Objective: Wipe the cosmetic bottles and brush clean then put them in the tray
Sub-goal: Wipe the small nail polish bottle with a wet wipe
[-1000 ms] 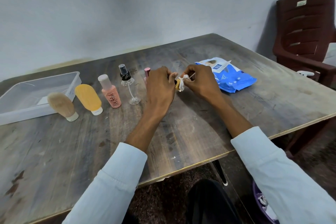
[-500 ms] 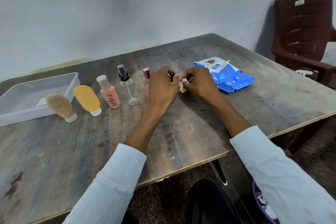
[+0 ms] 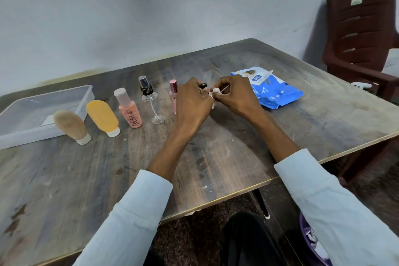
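Note:
My left hand (image 3: 192, 106) pinches a small brush (image 3: 203, 85) by its black end. My right hand (image 3: 235, 95) pinches a white wipe (image 3: 214, 93) around the brush's middle, and a thin pale handle tip pokes out past its fingers. Both hands hover just above the table. To their left stand a slim pink-capped bottle (image 3: 173, 90), a clear spray bottle (image 3: 149, 97), a pink bottle (image 3: 129, 112), a yellow tube (image 3: 102, 117) and a beige tube (image 3: 70, 125). The clear plastic tray (image 3: 86, 97) sits at the far left.
A blue pack of wipes (image 3: 274, 90) lies just right of my hands. A dark red plastic chair (image 3: 362, 39) stands past the table's right corner. A purple bin (image 3: 311, 242) sits on the floor by my right sleeve. The table's front edge runs under my forearms.
Both hands have shifted slightly away from me with the brush. The wipe has closed over the brush's yellowish part, which no longer shows.

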